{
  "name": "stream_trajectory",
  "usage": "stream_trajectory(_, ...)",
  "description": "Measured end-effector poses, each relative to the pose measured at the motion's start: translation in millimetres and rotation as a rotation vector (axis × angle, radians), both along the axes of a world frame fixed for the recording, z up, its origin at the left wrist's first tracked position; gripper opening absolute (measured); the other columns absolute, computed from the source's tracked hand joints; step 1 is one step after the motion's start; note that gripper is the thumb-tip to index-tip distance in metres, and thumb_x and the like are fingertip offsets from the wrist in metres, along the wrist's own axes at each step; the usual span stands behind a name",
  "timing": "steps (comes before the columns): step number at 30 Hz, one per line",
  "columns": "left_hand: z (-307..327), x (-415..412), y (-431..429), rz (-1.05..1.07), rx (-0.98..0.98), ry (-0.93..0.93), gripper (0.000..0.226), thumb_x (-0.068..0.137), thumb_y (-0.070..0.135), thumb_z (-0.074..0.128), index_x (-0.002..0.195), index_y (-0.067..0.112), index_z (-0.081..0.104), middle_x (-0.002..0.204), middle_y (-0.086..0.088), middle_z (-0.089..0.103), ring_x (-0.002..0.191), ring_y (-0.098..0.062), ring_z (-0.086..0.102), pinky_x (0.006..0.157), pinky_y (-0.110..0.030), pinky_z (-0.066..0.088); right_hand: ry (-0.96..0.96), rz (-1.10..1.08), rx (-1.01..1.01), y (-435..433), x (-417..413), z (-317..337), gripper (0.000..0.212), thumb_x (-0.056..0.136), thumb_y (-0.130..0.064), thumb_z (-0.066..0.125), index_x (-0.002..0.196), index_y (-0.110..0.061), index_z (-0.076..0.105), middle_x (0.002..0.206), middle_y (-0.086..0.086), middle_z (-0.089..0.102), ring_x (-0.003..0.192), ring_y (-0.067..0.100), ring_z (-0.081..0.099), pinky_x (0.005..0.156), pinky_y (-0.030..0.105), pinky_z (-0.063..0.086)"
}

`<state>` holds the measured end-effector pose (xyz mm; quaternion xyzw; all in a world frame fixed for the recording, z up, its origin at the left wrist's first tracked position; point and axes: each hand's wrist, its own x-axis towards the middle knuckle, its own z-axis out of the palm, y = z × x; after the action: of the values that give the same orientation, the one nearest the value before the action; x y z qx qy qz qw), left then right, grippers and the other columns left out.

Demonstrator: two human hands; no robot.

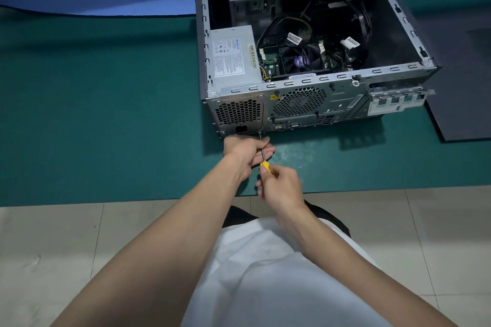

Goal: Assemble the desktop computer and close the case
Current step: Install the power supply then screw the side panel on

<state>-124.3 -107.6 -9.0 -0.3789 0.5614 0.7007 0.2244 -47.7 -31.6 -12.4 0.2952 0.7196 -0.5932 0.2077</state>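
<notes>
Both hands are on the screwdriver (263,154): your right hand (281,188) curls round the yellow handle, and your left hand (245,150) pinches the bare shaft between thumb and fingers, just behind the tip. The tip meets the lower rear edge of the computer case (398,71), below the vent grille of the power supply (233,56); the screw itself is too small to make out. The case lies open side up on the green mat (106,114), with a dark panel (465,93), likely its cover, to the right. Hold the shaft square to the rear plate, press in firmly and turn from the handle only.
</notes>
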Motion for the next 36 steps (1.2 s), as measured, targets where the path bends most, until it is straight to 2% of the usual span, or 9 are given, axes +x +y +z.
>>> stream_trajectory(4,-0.4,-1.9,-5.4,-0.060,0.038,0.010,0.007,0.092,-0.006,0.059,0.085,-0.007,0.060,0.078,-0.022,0.068,0.061,-0.023,0.071,0.057,-0.026,0.060,-0.156,-0.258,-0.628,12.5,-0.8,9.5,0.018,0.099,-0.011,0.048,0.096,0.003,0.059,0.073,0.011,0.062,0.050,0.011,0.051,0.039,0.020,0.035)
stream_trajectory(10,1.2,-0.2,8.2,0.031,-0.072,0.018,0.003,0.091,-0.007,0.061,0.092,-0.010,0.060,0.074,-0.021,0.066,0.049,-0.019,0.067,0.048,-0.024,0.056,0.121,0.225,0.450,1.6,17.4,11.1,0.035,0.092,-0.041,0.057,0.081,-0.008,0.055,0.071,0.008,0.063,0.066,0.025,0.060,0.059,0.034,0.045)
stream_trajectory(13,2.2,0.6,9.9,0.040,-0.079,0.018,0.003,0.090,-0.007,0.062,0.088,-0.008,0.060,0.074,-0.019,0.066,0.048,-0.018,0.067,0.050,-0.025,0.058,0.145,0.247,0.522,2.2,14.3,4.7,0.027,0.096,-0.030,0.052,0.078,-0.009,0.053,0.075,0.010,0.058,0.071,0.028,0.050,0.060,0.032,0.035)
stream_trajectory(20,1.9,0.5,7.6,0.030,-0.075,0.008,0.011,0.091,-0.004,0.063,0.081,-0.006,0.059,0.074,-0.017,0.066,0.049,-0.016,0.067,0.049,-0.021,0.056,-0.150,-0.300,-0.751,8.6,8.9,9.7,0.021,0.099,-0.011,0.049,0.094,0.008,0.058,0.071,0.014,0.063,0.054,0.015,0.056,0.046,0.019,0.045)
stream_trajectory(25,2.6,-0.1,15.7,0.114,-0.086,0.004,0.006,0.088,-0.008,0.064,0.084,-0.006,0.061,0.076,-0.020,0.065,0.050,-0.020,0.067,0.045,-0.022,0.053,0.105,0.241,0.431,6.6,18.1,13.8,0.038,0.093,-0.042,0.055,0.078,-0.007,0.053,0.066,0.006,0.062,0.061,0.021,0.057,0.052,0.030,0.036)
stream_trajectory(27,2.1,-0.2,15.7,0.104,-0.083,0.000,0.003,0.088,-0.009,0.064,0.087,-0.007,0.062,0.078,-0.020,0.065,0.054,-0.021,0.067,0.045,-0.022,0.053,0.171,0.312,0.584,7.2,19.0,10.3,0.036,0.096,-0.038,0.051,0.073,-0.010,0.047,0.067,0.005,0.052,0.059,0.022,0.044,0.052,0.031,0.029)
stream_trajectory(29,1.8,0.0,14.4,0.099,-0.087,-0.004,0.004,0.087,-0.009,0.065,0.090,-0.008,0.062,0.077,-0.020,0.066,0.052,-0.019,0.068,0.046,-0.022,0.053,0.121,0.241,0.419,11.3,15.0,4.4,0.038,0.098,-0.033,0.050,0.069,-0.007,0.051,0.068,0.009,0.057,0.057,0.022,0.047,0.051,0.027,0.034)
stream_trajectory(33,-1.7,0.1,12.9,0.103,-0.109,0.012,0.007,0.085,-0.008,0.068,0.090,-0.010,0.064,0.076,-0.020,0.067,0.049,-0.017,0.067,0.046,-0.020,0.052,-0.073,-0.219,-0.455,12.4,13.6,9.7,0.030,0.097,-0.022,0.054,0.082,0.002,0.064,0.067,0.011,0.061,0.054,0.014,0.056,0.053,0.023,0.048)
stream_trajectory(36,-1.2,-1.9,13.8,0.124,-0.157,-0.001,0.006,0.083,-0.008,0.070,0.082,-0.007,0.064,0.074,-0.021,0.067,0.047,-0.018,0.066,0.044,-0.020,0.051,-0.007,-0.043,-0.168,6.8,15.4,12.4,0.033,0.096,-0.034,0.055,0.083,-0.003,0.060,0.067,0.008,0.064,0.054,0.016,0.063,0.057,0.030,0.051)
